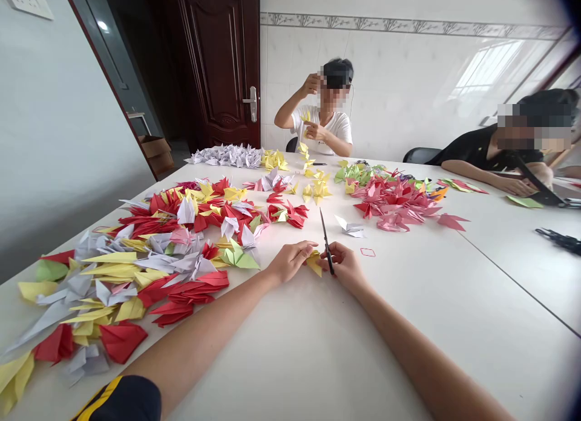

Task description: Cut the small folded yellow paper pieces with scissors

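Between my hands is a small folded yellow paper piece, apparently an origami crane (314,263). My left hand (291,262) is closed on its left side, with the fingers together and the thumb partly hidden. My right hand (347,268) grips a slim black pointed tool (326,242), tip away from me; whether it is tweezers or scissors I cannot tell. Its fingertips also touch the yellow paper's right edge. Just beyond my right hand, a grey-white paper crane (351,227) lies on the white table (290,360).
A large heap of red, yellow and lilac folded papers (149,261) covers the table's left. Pink and red cranes (394,197) lie at the right, white ones (227,155) at the back. Two people (333,127) (481,149) sit across and at right. Black cords (560,239) lie right.
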Demonstrator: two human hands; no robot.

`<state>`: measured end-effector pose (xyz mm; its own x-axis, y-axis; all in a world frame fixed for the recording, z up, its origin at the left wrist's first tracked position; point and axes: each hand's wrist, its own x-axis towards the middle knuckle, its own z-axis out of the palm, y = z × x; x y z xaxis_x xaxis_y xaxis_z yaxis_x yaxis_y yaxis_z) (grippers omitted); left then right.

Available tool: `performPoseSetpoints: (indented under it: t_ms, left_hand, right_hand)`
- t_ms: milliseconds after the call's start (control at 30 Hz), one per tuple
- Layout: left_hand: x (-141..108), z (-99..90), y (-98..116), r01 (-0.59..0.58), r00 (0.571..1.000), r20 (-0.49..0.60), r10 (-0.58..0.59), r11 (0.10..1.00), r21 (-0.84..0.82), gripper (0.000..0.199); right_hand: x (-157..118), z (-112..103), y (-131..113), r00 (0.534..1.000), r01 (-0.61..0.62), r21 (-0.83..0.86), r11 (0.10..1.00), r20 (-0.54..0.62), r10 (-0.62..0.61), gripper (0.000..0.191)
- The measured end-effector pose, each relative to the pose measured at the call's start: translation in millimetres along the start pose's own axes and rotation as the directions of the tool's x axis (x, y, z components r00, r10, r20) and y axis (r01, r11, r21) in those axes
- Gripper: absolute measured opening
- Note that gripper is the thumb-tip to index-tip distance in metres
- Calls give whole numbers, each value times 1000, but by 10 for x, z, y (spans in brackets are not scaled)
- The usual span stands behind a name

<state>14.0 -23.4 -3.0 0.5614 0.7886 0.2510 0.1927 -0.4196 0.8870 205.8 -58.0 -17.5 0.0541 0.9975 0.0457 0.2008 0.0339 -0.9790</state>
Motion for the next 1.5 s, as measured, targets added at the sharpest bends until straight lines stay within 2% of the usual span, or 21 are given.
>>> performPoseSetpoints:
  t_ms: [300,533,767,967,1133,1233,1367,1433,1500]
  left_hand:
    - [44,10,-100,46,998,-32,-52,987,-155,65]
    - [47,5,-81,75,997,6,-75,976,-203,67]
    - [62,5,-94,108,993,-19,-114,975,-194,64]
    - [54,-10,-107,76,996,-31,-85,971,-226,47]
    - [37,-29,-92,59,996,-46,-71,974,-220,55]
    - [51,-31,-109,43,997,-44,-56,967,-250,47]
    - [81,-57,-123,86,994,-34,-100,954,-286,31]
    - [89,-82,-115,111,993,1,-116,947,-302,33]
    - [94,-102,-109,132,991,39,-127,932,-337,44]
  right_hand:
    - [16,-14,26,997,68,74,995,42,-71,32]
    - [45,-10,74,992,112,75,991,47,-116,29]
    - [47,-16,60,994,100,39,994,34,-102,32]
    - [49,-9,44,993,107,48,993,42,-109,35]
    - [53,-6,57,994,93,89,992,41,-97,37]
    - [58,-9,64,995,83,111,990,41,-88,37]
    - [78,-16,73,998,59,138,989,31,-63,36]
    - [86,-18,80,998,51,143,988,16,-54,37]
    - [86,-13,80,999,42,136,990,13,-44,38]
